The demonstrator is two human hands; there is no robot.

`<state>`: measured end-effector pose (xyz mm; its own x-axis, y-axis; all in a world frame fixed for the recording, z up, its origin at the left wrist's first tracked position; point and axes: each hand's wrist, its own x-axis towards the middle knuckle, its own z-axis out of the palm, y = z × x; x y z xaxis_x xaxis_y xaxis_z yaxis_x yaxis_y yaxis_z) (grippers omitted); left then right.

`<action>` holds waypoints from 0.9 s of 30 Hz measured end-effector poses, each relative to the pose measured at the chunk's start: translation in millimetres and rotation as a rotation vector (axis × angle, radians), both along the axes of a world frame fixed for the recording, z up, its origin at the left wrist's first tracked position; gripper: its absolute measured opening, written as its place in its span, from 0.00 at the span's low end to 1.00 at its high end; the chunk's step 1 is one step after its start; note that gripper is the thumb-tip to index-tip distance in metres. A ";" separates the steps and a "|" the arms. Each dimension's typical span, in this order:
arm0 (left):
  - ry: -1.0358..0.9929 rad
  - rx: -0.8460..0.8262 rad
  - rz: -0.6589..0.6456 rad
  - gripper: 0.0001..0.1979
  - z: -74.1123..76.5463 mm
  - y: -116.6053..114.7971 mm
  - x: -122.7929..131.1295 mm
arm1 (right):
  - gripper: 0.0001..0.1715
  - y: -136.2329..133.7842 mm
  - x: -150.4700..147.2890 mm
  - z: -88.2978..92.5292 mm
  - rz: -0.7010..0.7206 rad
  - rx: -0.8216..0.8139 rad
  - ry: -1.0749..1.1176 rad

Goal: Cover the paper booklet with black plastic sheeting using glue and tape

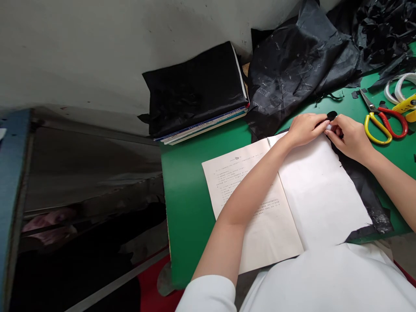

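An open book (247, 186) lies on the green table, a printed page on its left and a blank white page (321, 195) on its right. Black plastic sheet (365, 190) sticks out from under its right side. At the top of the blank page, my left hand (305, 130) is closed, its fingers together. Close against it, my right hand (352, 138) is closed in a pinch. Between the fingertips shows a small pale bit (329, 127), with a black scrap (331, 115) just above; what each hand grips is partly hidden.
Scissors (383, 123) with red and yellow handles lie right of my hands, near tape rolls (401, 89) and a yellow tool (406, 104). Crumpled black plastic (299, 60) spreads along the wall. A stack of books under a black cover (195, 91) stands at the back left.
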<state>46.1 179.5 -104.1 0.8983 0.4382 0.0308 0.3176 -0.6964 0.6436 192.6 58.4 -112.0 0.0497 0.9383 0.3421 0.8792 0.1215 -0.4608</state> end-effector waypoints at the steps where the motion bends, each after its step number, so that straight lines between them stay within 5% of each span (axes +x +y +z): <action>1: -0.002 -0.003 0.003 0.18 0.1 -0.1 0.1 | 0.10 0.1 0.0 0.1 0.001 -0.001 0.001; 27: 0.022 0.035 0.038 0.19 0.2 -2.1 1.4 | 0.10 0.3 -0.9 1.0 -0.050 -0.014 0.046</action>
<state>47.5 177.4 -104.0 0.8818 0.4708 0.0276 0.3577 -0.7059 0.6114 191.7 58.7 -111.0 0.1115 0.9391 0.3250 0.8618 0.0715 -0.5022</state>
